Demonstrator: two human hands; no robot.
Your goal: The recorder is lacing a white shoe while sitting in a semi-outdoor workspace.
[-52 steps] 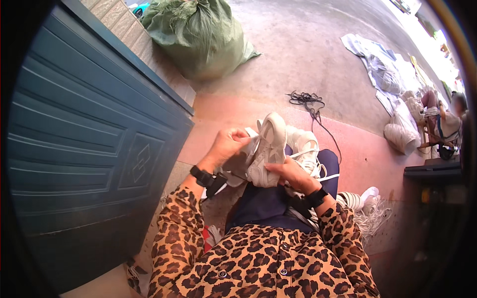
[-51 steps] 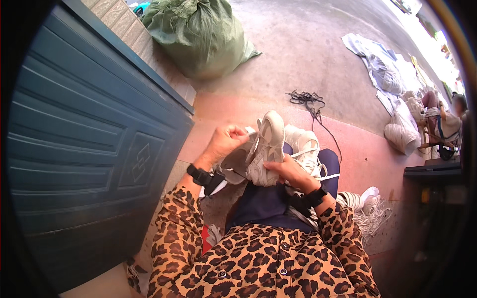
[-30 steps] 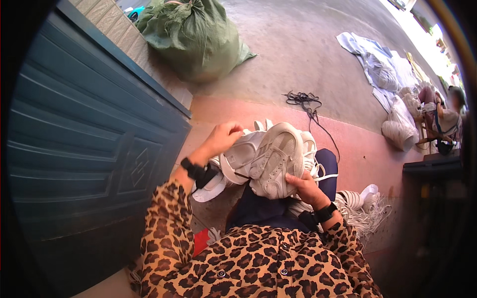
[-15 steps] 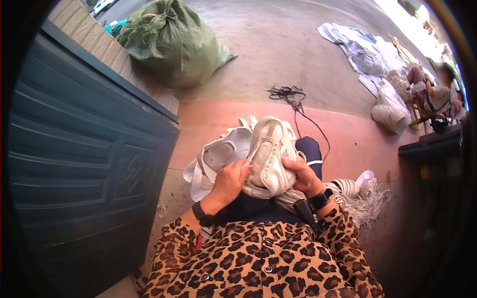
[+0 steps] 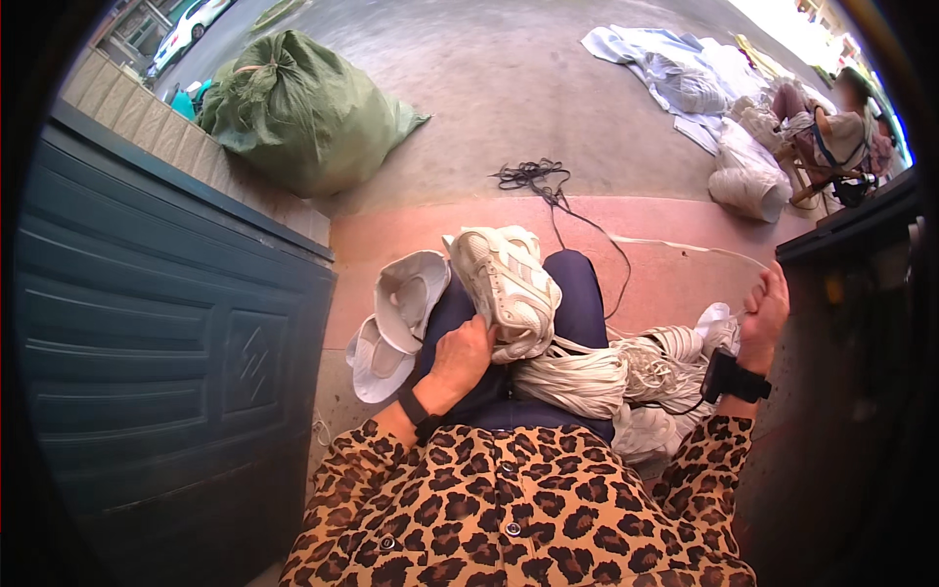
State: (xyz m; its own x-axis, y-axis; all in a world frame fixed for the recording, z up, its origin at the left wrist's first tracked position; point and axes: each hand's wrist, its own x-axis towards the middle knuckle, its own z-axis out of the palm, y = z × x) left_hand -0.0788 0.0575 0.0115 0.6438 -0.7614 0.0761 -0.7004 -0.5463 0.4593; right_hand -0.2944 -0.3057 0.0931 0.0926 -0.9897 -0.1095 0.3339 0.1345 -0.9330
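Note:
A beige-and-white sneaker upper (image 5: 509, 293) rests on my thighs, toe pointing away from me. My left hand (image 5: 460, 360) is closed on its near left edge, fingertips partly hidden against it. Out to the right, my right hand (image 5: 766, 313) is raised with its fingers closed on a thin cream shoelace (image 5: 690, 247), which stretches leftward over the pink floor. Two more pale uppers (image 5: 411, 296) sit by my left leg, one overlapping the other. Across my right thigh lies a thick bundle of cream laces (image 5: 577, 380), spilling toward the right.
A dark blue panelled door (image 5: 166, 342) stands close on the left. Black cord (image 5: 536, 176) lies tangled on the floor ahead. Farther off are a tied green sack (image 5: 303, 117), white cloth (image 5: 675, 83), a white bag (image 5: 748, 176) and a seated person (image 5: 841, 132).
My right hand has left the upper and swung out to the right, with a cream lace now drawn out. The upper has tilted and shifted slightly left, still in my left hand.

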